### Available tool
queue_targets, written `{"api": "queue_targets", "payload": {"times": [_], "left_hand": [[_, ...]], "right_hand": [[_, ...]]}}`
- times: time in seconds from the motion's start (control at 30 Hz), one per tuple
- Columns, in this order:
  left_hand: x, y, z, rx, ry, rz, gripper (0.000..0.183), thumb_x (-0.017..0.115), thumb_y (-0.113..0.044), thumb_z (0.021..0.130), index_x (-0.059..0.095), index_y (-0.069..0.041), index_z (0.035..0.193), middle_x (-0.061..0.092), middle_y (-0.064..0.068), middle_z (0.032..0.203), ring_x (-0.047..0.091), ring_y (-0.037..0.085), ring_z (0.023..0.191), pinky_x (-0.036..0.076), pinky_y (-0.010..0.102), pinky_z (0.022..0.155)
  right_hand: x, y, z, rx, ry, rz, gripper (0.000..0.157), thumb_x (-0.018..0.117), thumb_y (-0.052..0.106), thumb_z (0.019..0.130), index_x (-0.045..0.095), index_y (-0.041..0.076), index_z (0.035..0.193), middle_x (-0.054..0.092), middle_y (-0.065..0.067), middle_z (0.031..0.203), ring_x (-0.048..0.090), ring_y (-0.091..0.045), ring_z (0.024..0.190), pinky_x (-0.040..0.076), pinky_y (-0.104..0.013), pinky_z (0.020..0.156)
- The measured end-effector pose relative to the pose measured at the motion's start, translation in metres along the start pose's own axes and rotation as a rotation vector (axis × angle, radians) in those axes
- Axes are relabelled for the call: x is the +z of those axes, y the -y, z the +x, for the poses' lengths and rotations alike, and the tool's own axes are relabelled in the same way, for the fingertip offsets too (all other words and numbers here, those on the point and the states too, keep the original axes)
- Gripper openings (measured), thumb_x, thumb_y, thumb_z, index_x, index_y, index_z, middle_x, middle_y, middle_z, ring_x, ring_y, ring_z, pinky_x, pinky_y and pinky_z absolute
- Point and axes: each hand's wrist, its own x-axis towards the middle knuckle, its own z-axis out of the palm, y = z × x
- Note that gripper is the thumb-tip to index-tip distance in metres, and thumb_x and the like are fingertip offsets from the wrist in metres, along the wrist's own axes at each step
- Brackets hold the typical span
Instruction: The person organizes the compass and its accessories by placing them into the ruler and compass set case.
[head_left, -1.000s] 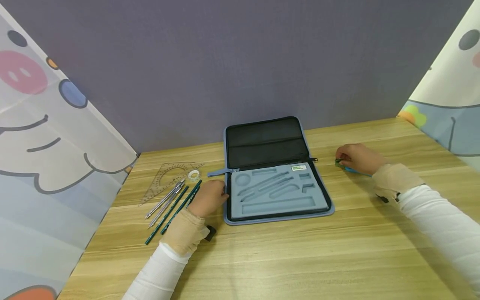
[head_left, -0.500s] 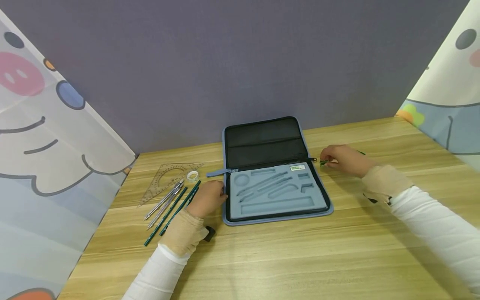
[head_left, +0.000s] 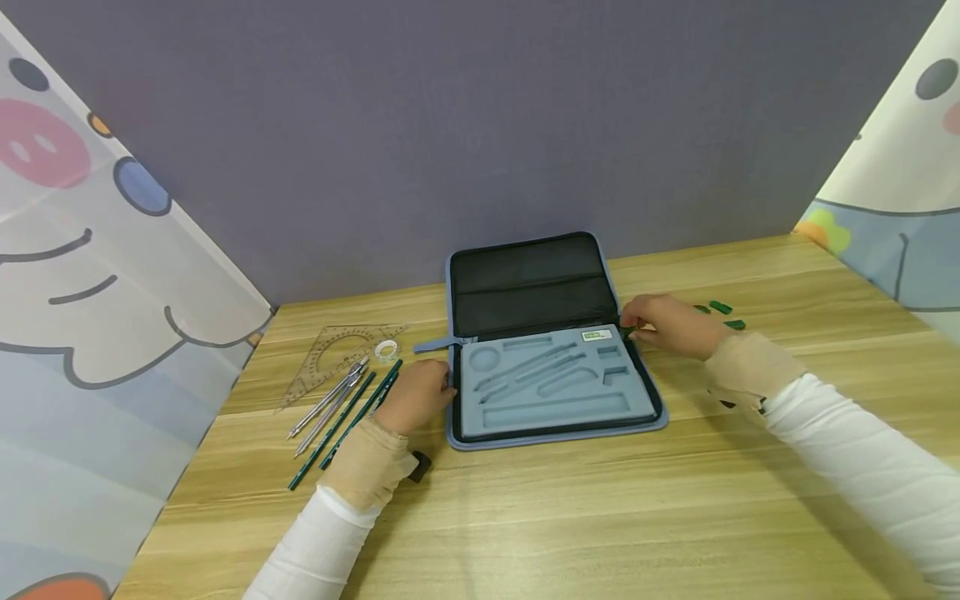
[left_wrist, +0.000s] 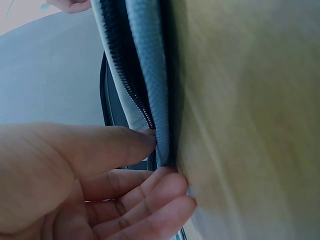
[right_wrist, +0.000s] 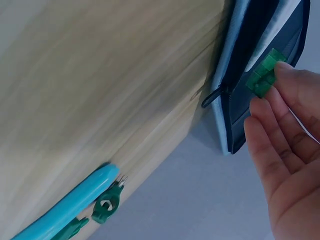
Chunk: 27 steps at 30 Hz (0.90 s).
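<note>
A zippered pencil case point(head_left: 528, 283) lies unfolded on the table, its pale blue insert point(head_left: 633, 387) moulded with vacant slots. At the case's left edge, my left hand point(head_left: 416, 396) pinches the blue border; thumb above and fingers below show in the left wrist view. Beside the opposite side, my right hand point(head_left: 678, 325) holds a small green see-through plastic piece point(right_wrist: 265, 72) between thumb and fingers. In the right wrist view this piece overlaps the black inside of the case, near the zipper pull point(right_wrist: 212, 97).
Left of the case lie a set square point(head_left: 307, 379), a white ring point(head_left: 387, 350), silver compasses point(head_left: 330, 400) and dark green pencils point(head_left: 333, 433). Right of it are green pieces point(head_left: 721, 307) and a blue rod-like item point(right_wrist: 75, 205). A grey panel point(head_left: 480, 142) stands behind.
My right hand has moved left to the case's right side with the green piece, uncovering several green pieces on the table. The left hand has stayed at the case's edge.
</note>
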Motion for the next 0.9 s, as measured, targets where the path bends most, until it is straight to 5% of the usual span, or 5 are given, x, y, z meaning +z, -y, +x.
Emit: {"api": "queue_targets", "payload": {"times": [0.9], "left_hand": [[-0.002, -0.003, -0.002, -0.017, 0.004, 0.022, 0.038, 0.069, -0.008, 0.085, 0.041, -0.012, 0.059, 0.036, -0.002, 0.055, 0.036, 0.013, 0.050, 0.030, 0.026, 0.050]], "right_hand": [[0.007, 0.023, 0.008, -0.090, 0.023, 0.018, 0.016, 0.070, -0.005, 0.079, 0.066, 0.003, 0.091, 0.063, -0.006, 0.089, 0.060, -0.018, 0.078, 0.049, -0.035, 0.066]]}}
